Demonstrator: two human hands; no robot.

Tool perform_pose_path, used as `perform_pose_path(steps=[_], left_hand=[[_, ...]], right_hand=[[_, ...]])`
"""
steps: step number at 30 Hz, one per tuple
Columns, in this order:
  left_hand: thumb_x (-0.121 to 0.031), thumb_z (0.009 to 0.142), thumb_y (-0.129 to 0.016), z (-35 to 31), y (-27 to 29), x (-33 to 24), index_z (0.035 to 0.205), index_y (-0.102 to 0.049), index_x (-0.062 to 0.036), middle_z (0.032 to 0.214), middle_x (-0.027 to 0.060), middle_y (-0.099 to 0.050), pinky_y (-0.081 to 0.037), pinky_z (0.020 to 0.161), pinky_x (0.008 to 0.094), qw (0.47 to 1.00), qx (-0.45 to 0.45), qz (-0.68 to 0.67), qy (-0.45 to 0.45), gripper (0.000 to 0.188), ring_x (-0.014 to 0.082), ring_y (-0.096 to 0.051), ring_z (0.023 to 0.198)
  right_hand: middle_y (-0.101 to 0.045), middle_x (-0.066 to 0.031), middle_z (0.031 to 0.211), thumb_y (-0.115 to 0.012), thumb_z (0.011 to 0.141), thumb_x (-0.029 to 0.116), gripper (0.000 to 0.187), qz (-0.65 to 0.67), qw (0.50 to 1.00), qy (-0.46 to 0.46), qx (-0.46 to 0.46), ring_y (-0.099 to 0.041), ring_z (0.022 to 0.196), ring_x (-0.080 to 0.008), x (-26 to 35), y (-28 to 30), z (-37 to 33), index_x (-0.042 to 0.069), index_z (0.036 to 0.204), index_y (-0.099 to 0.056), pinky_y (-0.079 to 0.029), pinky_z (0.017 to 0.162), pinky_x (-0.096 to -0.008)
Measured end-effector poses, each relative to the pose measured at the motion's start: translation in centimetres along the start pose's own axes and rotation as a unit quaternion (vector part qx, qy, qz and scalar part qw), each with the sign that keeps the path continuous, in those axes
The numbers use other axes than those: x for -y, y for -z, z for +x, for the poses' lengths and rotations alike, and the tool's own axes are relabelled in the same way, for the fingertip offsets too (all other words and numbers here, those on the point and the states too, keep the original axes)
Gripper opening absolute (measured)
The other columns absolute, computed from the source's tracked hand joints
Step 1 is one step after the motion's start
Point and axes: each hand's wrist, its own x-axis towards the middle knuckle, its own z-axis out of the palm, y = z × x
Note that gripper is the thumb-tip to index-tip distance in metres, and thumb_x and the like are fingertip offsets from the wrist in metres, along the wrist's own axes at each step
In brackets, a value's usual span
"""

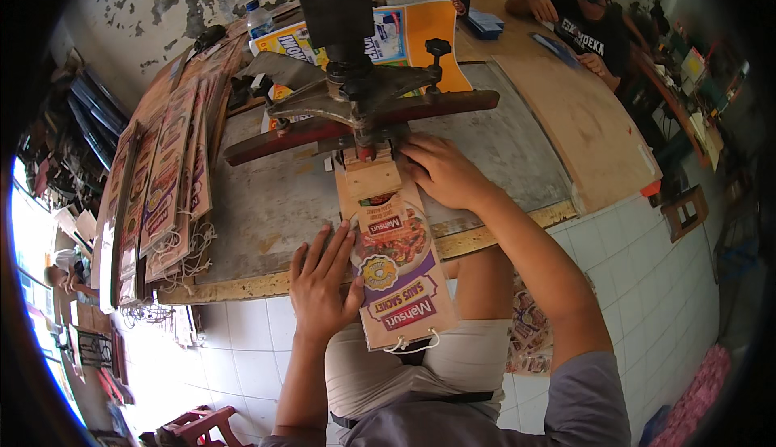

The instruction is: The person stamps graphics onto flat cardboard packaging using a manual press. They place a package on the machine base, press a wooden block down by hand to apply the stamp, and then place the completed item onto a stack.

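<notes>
A long printed cardboard hanger strip [400, 269], purple and tan with a food picture, lies over the table's front edge. Its near end, with a white string loop [408, 342], hangs above my lap. My left hand [325, 281] rests with fingers stretched along the strip's left edge, the thumb touching it. At the strip's far end a small wooden block [373, 174] sits under the head of a metal press [353, 91]. My right hand [444, 170] lies beside the block's right side, fingers apart and slightly bent; the fingertips are partly hidden against the block and press.
A wide metal crossbar [469, 106] spans above the worn table [517, 156]. Stacks of similar strung strips [166, 180] lie at left. Colourful printed sheets [436, 35] stand behind the press. Another person [594, 27] handles a blue item at the far right. A red stool [202, 427] stands low at left.
</notes>
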Motion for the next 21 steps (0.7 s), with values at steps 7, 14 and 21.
perform_pose_path(steps=[7,14,21], left_hand=[[-0.036,0.097,-0.060,-0.12,-0.10,0.25,0.152,-0.066,-0.0086,0.163,0.0073,-0.063,-0.036,0.125,0.0549,1.000,-0.003,0.015,-0.004,0.061,0.0320,-0.055,0.153],[-0.041,0.104,-0.051,0.13,0.21,-0.02,0.151,-0.067,-0.0059,0.161,0.0111,-0.064,-0.038,0.124,0.0575,1.000,0.008,0.004,0.000,0.061,0.0367,-0.055,0.153],[-0.038,0.100,-0.057,0.17,0.28,-0.01,0.151,-0.067,-0.0064,0.162,0.0101,-0.063,-0.037,0.125,0.0567,1.000,0.001,-0.006,0.003,0.061,0.0348,-0.054,0.154]], right_hand=[[-0.062,-0.0186,0.155,-0.066,0.102,0.015,0.047,-0.031,0.999,0.036,0.019,-0.055,0.147,-0.0354,0.47,-0.01,0.37,-0.002,0.147,-0.065,-0.042,0.123,-0.0488],[-0.062,-0.0186,0.156,-0.066,0.102,0.014,0.049,-0.014,0.999,0.022,0.019,-0.054,0.148,-0.0356,0.81,0.27,0.32,-0.002,0.148,-0.064,-0.042,0.124,-0.0492],[-0.062,-0.0191,0.156,-0.067,0.102,0.014,0.048,-0.006,1.000,0.018,0.021,-0.054,0.148,-0.0363,0.62,0.01,0.45,-0.002,0.147,-0.064,-0.041,0.124,-0.0488]])
